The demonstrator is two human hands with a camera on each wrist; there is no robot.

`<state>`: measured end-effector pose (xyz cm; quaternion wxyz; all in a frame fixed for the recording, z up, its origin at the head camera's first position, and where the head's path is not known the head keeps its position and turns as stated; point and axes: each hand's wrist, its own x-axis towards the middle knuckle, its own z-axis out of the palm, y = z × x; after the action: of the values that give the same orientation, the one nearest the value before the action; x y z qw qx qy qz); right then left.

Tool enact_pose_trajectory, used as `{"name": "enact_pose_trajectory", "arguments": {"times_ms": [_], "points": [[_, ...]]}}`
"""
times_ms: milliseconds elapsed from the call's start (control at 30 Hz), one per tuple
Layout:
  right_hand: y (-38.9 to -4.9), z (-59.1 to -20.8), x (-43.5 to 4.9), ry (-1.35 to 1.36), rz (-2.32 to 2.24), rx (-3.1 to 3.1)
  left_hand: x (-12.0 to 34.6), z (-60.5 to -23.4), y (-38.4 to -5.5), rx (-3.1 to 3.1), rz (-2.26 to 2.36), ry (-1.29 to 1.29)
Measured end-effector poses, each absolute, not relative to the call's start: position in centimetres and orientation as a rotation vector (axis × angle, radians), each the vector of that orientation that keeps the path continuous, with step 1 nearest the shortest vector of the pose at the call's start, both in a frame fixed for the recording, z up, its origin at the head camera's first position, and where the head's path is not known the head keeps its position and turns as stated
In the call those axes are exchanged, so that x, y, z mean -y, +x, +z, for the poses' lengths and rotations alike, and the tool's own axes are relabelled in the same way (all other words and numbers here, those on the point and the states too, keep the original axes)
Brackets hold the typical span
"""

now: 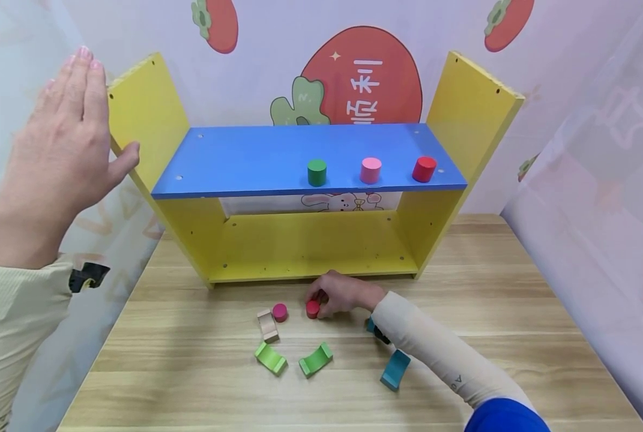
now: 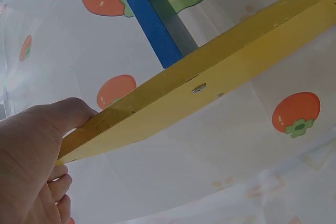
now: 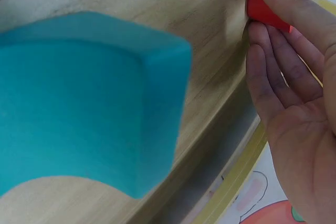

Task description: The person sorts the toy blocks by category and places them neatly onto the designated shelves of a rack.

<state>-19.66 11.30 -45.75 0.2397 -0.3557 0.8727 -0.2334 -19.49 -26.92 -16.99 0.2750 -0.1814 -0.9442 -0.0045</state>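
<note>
My right hand pinches a small red cylinder block low over the wooden table, before the shelf. In the right wrist view, the thumb lies on one side of the red block and fingertips touch the other. A dark pink cylinder sits just left of it. My left hand holds the left side panel of the yellow and blue shelf. Its thumb lies over the front edge, with the long fingers along the outer face. On the blue board stand a green, a pink and a red cylinder.
On the table lie a beige arch block, a lime arch, a green arch and a teal arch. Another teal block is partly hidden by the right sleeve. A printed cloth surrounds the table.
</note>
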Motion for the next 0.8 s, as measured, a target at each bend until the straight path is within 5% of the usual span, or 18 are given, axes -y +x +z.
{"name": "enact_pose_trajectory", "arguments": {"times_ms": [333, 800], "points": [[-19.6, -44.3, -11.3, -0.985, -0.765, -2.377, 27.0, -17.0, -19.4, 2.518, -0.013, -0.498], [-19.0, -36.6, -11.8, -1.141, -0.791, -2.455, 26.9, -17.2, -19.5, 2.497, -0.024, -0.519]]}}
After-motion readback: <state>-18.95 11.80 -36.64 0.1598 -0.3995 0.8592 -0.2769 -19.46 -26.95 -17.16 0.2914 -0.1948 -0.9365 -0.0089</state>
